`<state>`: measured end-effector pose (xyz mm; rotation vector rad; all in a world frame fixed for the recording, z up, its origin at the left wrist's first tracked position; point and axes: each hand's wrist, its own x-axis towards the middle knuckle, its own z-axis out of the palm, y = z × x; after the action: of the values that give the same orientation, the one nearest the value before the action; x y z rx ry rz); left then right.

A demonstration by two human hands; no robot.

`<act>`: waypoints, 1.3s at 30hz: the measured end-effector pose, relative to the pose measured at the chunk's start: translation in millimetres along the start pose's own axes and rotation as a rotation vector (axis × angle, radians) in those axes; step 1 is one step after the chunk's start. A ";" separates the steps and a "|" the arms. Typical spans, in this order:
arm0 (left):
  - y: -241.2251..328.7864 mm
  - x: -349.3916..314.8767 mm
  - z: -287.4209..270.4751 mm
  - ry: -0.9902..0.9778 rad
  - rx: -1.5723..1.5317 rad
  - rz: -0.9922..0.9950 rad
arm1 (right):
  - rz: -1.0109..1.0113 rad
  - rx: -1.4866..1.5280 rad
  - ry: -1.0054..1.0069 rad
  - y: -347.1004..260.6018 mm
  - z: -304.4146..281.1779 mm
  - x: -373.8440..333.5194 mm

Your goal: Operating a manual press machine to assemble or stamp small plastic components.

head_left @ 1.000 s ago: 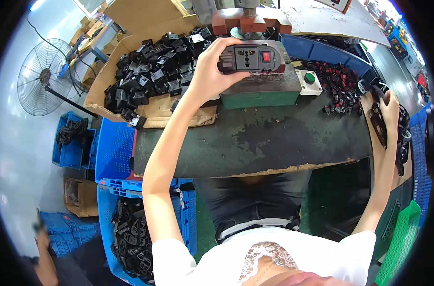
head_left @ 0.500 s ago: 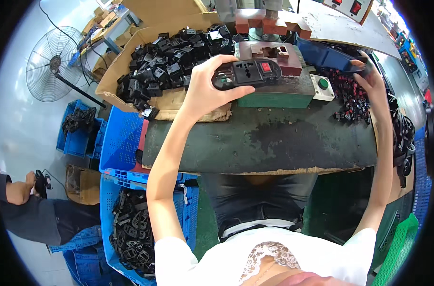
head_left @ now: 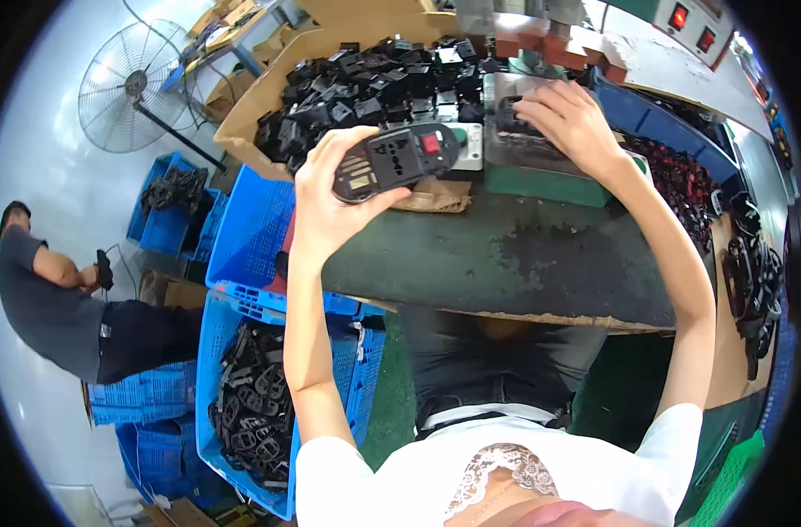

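My left hand (head_left: 323,189) grips a black power-strip socket housing (head_left: 391,165) by its long sides, tilted above the bench. A red rocker switch (head_left: 431,143) sits at its right end, and bare metal strips show at its left end. My right hand (head_left: 574,123) reaches over the metal fixture block (head_left: 528,151) on its green base (head_left: 545,184). Its fingers are bent down at the block's top, onto a small dark piece that I cannot make out. Above stands the press head with red-brown jaws (head_left: 541,48).
A carton (head_left: 242,132) of black plastic parts is at back left. A blue bin (head_left: 624,101) and small red-and-black parts (head_left: 673,171) lie right. A blue crate (head_left: 209,422) holds black frames. Another person (head_left: 57,290) works at far left, near a fan (head_left: 135,86).
My right hand has moved from the blue bin at the right to the fixture block. My left hand has drawn the socket housing left and down, off the block. The view has shifted.
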<state>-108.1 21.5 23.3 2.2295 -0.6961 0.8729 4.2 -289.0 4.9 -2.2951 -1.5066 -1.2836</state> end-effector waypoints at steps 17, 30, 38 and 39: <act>-74.8 -107.8 -88.8 0.072 0.539 -0.464 | 0.311 0.178 -0.231 22.5 -5.6 -1.2; -110.7 -35.7 -48.1 0.040 0.480 -0.159 | 0.342 0.319 -0.329 34.7 -10.1 -4.0; -152.1 33.2 13.6 -0.361 0.637 -0.124 | 0.323 0.225 -0.319 19.4 -64.2 -35.3; -154.6 35.5 15.5 -0.323 0.630 -0.067 | 0.318 0.203 -0.331 17.8 -71.0 -40.6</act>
<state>22.8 103.6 -16.0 2.9854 -0.5256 0.7774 -29.2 -362.3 27.8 -2.5621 -1.2110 -0.6661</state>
